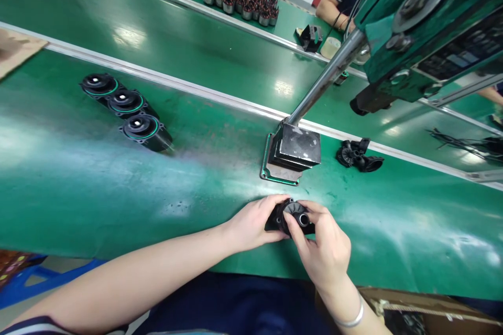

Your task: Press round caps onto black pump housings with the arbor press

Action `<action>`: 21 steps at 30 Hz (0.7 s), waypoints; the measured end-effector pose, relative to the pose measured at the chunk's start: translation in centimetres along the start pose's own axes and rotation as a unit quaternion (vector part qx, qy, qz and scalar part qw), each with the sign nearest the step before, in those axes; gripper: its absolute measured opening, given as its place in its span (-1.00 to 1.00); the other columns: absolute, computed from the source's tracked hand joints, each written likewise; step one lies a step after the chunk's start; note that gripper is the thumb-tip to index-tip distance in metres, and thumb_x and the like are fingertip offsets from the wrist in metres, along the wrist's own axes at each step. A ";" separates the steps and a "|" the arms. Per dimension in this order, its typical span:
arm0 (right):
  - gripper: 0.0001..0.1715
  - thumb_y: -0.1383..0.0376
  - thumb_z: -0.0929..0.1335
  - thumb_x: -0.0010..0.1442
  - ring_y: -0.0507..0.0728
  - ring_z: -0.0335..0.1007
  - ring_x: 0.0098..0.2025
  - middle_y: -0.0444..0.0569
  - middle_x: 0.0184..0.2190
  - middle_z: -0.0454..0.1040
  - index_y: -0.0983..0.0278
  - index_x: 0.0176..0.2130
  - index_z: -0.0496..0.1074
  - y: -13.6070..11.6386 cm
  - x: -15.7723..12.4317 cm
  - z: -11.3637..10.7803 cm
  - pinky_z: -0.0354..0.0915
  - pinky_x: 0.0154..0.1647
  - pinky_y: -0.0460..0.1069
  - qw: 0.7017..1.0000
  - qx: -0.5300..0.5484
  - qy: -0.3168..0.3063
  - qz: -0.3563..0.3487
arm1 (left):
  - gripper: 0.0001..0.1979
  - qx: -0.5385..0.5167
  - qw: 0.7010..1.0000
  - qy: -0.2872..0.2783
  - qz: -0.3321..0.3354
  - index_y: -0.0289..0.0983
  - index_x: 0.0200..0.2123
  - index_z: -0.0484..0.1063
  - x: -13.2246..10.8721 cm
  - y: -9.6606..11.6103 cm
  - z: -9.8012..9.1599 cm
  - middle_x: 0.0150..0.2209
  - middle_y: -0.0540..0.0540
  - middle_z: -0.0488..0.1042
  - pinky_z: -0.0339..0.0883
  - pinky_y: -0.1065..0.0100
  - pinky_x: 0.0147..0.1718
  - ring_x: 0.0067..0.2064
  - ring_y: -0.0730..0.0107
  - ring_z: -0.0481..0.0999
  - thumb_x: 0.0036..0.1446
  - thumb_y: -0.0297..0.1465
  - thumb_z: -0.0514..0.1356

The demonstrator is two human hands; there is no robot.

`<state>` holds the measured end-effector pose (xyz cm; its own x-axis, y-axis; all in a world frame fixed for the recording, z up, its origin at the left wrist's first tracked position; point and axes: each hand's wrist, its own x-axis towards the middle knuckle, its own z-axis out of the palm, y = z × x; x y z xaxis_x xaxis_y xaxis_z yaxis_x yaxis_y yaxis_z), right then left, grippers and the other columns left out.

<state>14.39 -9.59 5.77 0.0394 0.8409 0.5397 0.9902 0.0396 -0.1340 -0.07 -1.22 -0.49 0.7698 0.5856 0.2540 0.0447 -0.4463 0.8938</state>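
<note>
Green was the counter (212, 188) over which I looked from my distant place, through the camera on the head. I took the black part (293, 210) as the centre of my clock, with 12 o'clock away from the body. This part was between the two hands, near the front edge of the counter; its ribbed round face and short pipe looked upward.

At 9 o'clock, the left hand (257, 222) was curved around the side of the part, thumb and fingers closed on it. At 4 o'clock, the right hand (328, 243) was bent nearly closed, with the thumb and fingertips gripping the ribbed face beside the pipe. On the right wrist I saw a silver bracelet (356, 318).

Toward 12 o'clock, close but apart from the hands, stood a dark metal block (299, 141). A metal column (328, 76) rose behind it, leaning in my view toward the green machine (408, 44) at 1 o'clock. Three black housings (145, 131) with green rings lay together at 10 o'clock. Near 2 o'clock were loose black pieces (356, 157); I could not tell if they were joined. Beyond the metal rail (176, 84), between 11 and 12 o'clock, many small cylinders (241, 0) stood packed together.
</note>
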 end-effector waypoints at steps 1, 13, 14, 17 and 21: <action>-0.68 0.26 0.43 0.05 -0.20 0.36 -0.18 -0.13 -0.19 0.44 0.39 -0.34 0.25 0.1 0.0 0.0 0.24 -0.18 -0.27 1.000 0.007 -0.004 0.000 | -0.27 0.000 1.000 0.001 0.007 -0.19 0.21 0.05 0.0 0.0 0.0 0.15 -0.25 0.36 0.39 0.10 0.10 0.14 0.11 0.43 0.04 -0.28 0.33; -0.49 -0.05 0.28 0.12 -0.14 0.38 -0.08 -0.03 -0.13 0.40 0.38 -0.27 0.27 3.1 1.5 -1.9 0.36 -0.14 -0.22 0.992 0.109 -0.044 -0.047 | -0.37 0.109 0.987 0.034 0.110 -0.14 0.11 0.26 0.7 1.6 -1.5 -0.02 -0.17 0.44 0.49 0.26 -0.11 -0.03 0.21 0.53 -0.05 -0.37 0.36; -0.47 -0.06 0.26 0.14 -0.11 0.37 -0.01 0.00 -0.10 0.40 0.37 -0.25 0.29 4.2 2.7 -3.3 0.37 -0.05 -0.19 0.991 0.124 -0.036 -0.044 | -0.37 0.113 0.985 0.044 0.122 -0.13 0.11 0.26 1.3 2.4 -2.5 -0.02 -0.17 0.44 0.48 0.27 -0.11 -0.03 0.21 0.53 -0.06 -0.38 0.36; -0.62 0.13 0.29 0.18 -0.08 0.35 0.07 0.04 -0.05 0.36 0.40 -0.16 0.31 6.8 8.1 -8.7 0.36 0.09 -0.14 0.981 0.164 0.107 0.008 | -0.40 0.115 0.979 0.084 0.146 -0.12 0.09 0.29 4.6 5.0 -6.2 0.00 -0.13 0.46 0.42 0.27 -0.02 0.01 0.25 0.50 -0.05 -0.38 0.36; -0.31 0.03 0.09 0.11 -0.03 0.35 0.01 -0.03 0.11 0.18 0.66 -0.31 0.34 7.7 18.7 -16.0 0.15 -0.24 -0.24 0.941 0.165 0.294 0.039 | -0.40 0.092 0.988 0.098 0.070 -0.19 0.01 0.31 10.5 6.4 -8.8 -0.07 -0.09 0.51 0.41 0.27 -0.04 -0.06 0.26 0.53 -0.11 -0.27 0.41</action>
<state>24.89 -2.19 28.08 0.2732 0.4080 0.8712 0.8893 0.2381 -0.3904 2.64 8.06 11.14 0.6399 0.6203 0.4536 0.0744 -0.6375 0.7669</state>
